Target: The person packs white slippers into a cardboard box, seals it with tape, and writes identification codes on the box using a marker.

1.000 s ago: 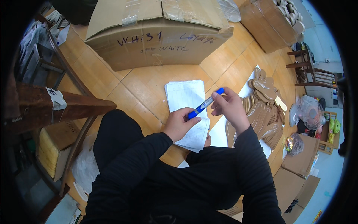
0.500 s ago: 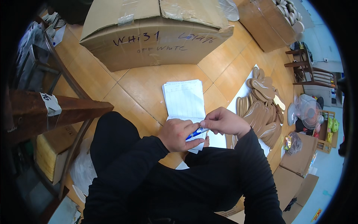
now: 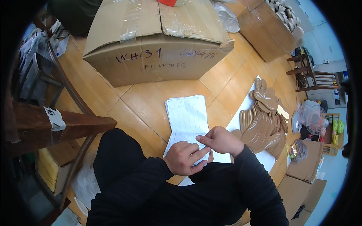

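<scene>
An open notebook point(image 3: 187, 115) with ruled pages and some handwriting lies on the floor in front of me. Over its near page my two hands meet. My left hand point(image 3: 185, 158) is closed with its back up, fingers curled round a blue-and-white pen that the hand now largely hides. Touching the left fingertips, my right hand point(image 3: 222, 142) has its thumb and forefinger pinched together. What lies in that pinch cannot be made out. The lower part of the page is covered by my hands.
Ahead stands a large taped cardboard box point(image 3: 158, 62) with a red object point(image 3: 167, 2) on top. Brown insole-shaped pieces point(image 3: 264, 118) are piled on a white sheet to the right. A wooden beam point(image 3: 71, 126) is at my left; another filled carton point(image 3: 267, 32) stands far right.
The whole scene sits lower in the picture, and the red object has appeared at the top. My left hand has turned over more, covering the pen that showed before.
</scene>
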A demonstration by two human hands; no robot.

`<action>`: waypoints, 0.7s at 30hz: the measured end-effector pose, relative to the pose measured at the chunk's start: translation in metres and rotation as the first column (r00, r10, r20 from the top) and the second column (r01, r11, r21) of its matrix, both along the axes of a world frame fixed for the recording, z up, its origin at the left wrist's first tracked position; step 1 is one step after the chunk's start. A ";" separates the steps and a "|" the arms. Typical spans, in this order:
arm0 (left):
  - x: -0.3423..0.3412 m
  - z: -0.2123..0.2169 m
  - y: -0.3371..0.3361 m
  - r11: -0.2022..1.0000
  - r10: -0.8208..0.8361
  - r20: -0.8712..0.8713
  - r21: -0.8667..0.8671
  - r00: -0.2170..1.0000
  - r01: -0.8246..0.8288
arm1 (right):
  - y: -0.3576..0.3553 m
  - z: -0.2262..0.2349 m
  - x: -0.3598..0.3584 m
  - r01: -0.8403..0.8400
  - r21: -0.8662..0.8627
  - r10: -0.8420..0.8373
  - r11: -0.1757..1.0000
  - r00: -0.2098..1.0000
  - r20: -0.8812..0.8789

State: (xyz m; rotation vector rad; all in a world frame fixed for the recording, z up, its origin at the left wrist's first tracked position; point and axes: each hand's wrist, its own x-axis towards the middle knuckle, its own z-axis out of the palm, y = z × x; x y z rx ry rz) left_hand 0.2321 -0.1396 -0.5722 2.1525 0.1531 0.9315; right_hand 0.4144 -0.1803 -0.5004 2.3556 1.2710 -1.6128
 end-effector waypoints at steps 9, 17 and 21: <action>-0.007 -0.004 -0.004 0.999 -0.024 -0.006 -0.025 1.000 0.024 | -0.003 -0.005 -0.007 0.017 0.017 -0.017 1.000 1.000 0.015; -0.004 -0.010 -0.023 0.722 0.238 0.058 -0.678 0.970 -0.136 | 0.000 -0.002 -0.033 -0.033 0.548 -0.126 0.836 0.960 0.249; -0.011 -0.016 -0.030 0.013 0.018 -0.299 -0.954 0.954 -0.299 | 0.000 -0.012 -0.040 -0.215 0.480 -0.025 0.851 0.895 0.445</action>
